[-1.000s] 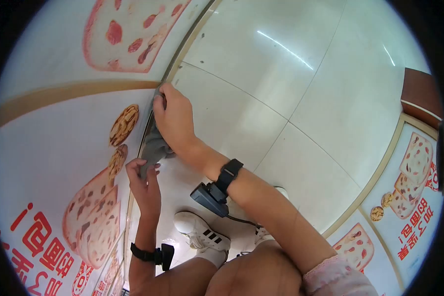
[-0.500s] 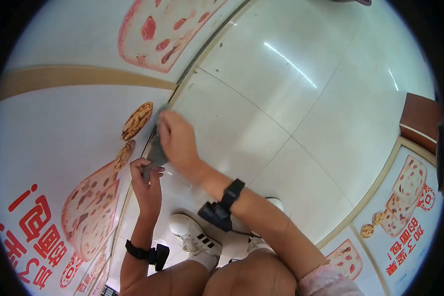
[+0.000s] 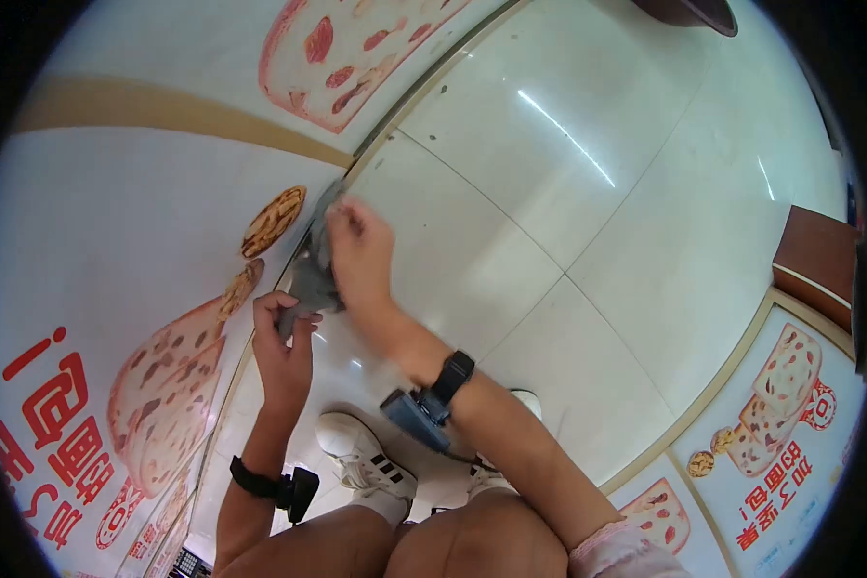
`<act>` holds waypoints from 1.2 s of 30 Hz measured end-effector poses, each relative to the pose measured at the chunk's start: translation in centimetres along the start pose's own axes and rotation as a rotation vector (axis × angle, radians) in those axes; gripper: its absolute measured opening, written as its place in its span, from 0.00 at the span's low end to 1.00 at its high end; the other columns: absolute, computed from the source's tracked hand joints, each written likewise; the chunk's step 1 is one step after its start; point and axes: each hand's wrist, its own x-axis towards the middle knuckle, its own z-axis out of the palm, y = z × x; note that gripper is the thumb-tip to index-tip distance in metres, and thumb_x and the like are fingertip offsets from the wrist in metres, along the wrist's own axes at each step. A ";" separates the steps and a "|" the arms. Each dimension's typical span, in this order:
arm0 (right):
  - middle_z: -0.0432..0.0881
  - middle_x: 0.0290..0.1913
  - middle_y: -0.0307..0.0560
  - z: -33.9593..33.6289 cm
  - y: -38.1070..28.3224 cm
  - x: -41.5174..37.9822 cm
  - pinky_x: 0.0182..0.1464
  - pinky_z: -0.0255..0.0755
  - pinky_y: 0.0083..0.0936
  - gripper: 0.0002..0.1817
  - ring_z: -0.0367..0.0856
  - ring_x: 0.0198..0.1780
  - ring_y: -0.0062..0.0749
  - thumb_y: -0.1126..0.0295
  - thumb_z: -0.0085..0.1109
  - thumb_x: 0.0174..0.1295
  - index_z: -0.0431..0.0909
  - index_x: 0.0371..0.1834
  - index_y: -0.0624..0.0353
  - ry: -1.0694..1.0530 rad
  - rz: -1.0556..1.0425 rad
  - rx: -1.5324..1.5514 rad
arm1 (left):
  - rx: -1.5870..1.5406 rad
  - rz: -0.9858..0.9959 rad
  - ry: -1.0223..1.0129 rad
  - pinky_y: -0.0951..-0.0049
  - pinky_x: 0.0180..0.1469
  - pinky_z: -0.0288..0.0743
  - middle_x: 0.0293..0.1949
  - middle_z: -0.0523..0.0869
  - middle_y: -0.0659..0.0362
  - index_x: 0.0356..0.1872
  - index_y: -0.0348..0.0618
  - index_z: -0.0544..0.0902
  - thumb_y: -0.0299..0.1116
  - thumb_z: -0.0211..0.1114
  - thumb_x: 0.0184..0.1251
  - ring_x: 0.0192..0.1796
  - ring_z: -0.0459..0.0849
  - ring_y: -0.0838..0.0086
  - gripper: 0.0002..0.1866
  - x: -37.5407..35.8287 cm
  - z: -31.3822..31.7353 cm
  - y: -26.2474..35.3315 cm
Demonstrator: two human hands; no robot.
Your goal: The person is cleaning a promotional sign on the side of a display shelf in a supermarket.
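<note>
A crumpled grey cloth [image 3: 313, 279] is stretched along the bottom edge of the printed panel on the left, just over the floor. My left hand [image 3: 284, 342] pinches its lower end between thumb and fingers. Further up, my right hand [image 3: 361, 252] is closed on the cloth's upper part, its fingers curled and slightly blurred. A thin tip of the cloth sticks out beyond my right hand towards the panel corner. Each wrist wears a black strap with a small device, the right one [image 3: 429, 409] hanging over my shoes.
White panels with bread pictures [image 3: 173, 395] line the left side, edged by a tan strip [image 3: 188, 116]. Pale tiles [image 3: 491, 231] with small dark specks cover the floor. A brown box-like piece [image 3: 814, 260] and another printed panel [image 3: 771, 424] stand right. My white shoes [image 3: 366, 453] are below.
My right hand has shifted slightly, its fingers now more curled, and more cloth is bunched between the hands. The view has tilted a little, showing more of a dark round object at the top.
</note>
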 end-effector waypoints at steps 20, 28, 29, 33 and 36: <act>0.75 0.30 0.35 -0.6 0.3 -0.4 0.37 0.67 0.17 0.11 0.69 0.33 0.16 0.71 0.55 0.67 0.77 0.45 0.69 -0.136 0.162 0.220 | -0.036 -0.071 -0.028 0.78 0.45 0.75 0.53 0.74 0.54 0.57 0.38 0.66 0.20 0.54 0.69 0.50 0.81 0.74 0.17 1.2 0.8 0.0; 0.71 0.28 0.34 -0.8 0.2 -1.3 0.37 0.66 0.16 0.11 0.67 0.32 0.17 0.73 0.55 0.66 0.76 0.47 0.68 -0.235 0.142 0.206 | -0.059 -0.089 -0.051 0.77 0.46 0.74 0.54 0.73 0.54 0.58 0.39 0.64 0.21 0.53 0.70 0.52 0.79 0.73 0.18 0.9 1.2 0.1; 0.71 0.29 0.34 -1.0 -0.5 -0.5 0.38 0.66 0.16 0.11 0.67 0.33 0.17 0.73 0.55 0.66 0.75 0.48 0.69 -0.184 0.207 0.269 | -0.072 -0.083 -0.060 0.76 0.46 0.74 0.55 0.73 0.55 0.59 0.40 0.64 0.22 0.52 0.70 0.51 0.79 0.73 0.18 0.9 1.1 0.1; 0.71 0.34 0.32 -1.2 -0.7 0.4 0.41 0.64 0.14 0.14 0.67 0.37 0.15 0.72 0.57 0.66 0.74 0.53 0.67 -0.171 0.275 0.332 | -0.005 -0.063 -0.077 0.76 0.46 0.74 0.55 0.73 0.55 0.59 0.40 0.64 0.22 0.52 0.70 0.52 0.79 0.72 0.18 0.9 0.4 0.1; 0.71 0.32 0.35 -0.4 -0.2 -1.1 0.39 0.65 0.15 0.12 0.68 0.36 0.17 0.72 0.55 0.67 0.74 0.48 0.70 -0.195 0.216 0.262 | -0.050 -0.118 -0.063 0.76 0.46 0.74 0.55 0.73 0.54 0.59 0.40 0.64 0.22 0.51 0.71 0.52 0.79 0.73 0.17 0.8 0.7 -0.1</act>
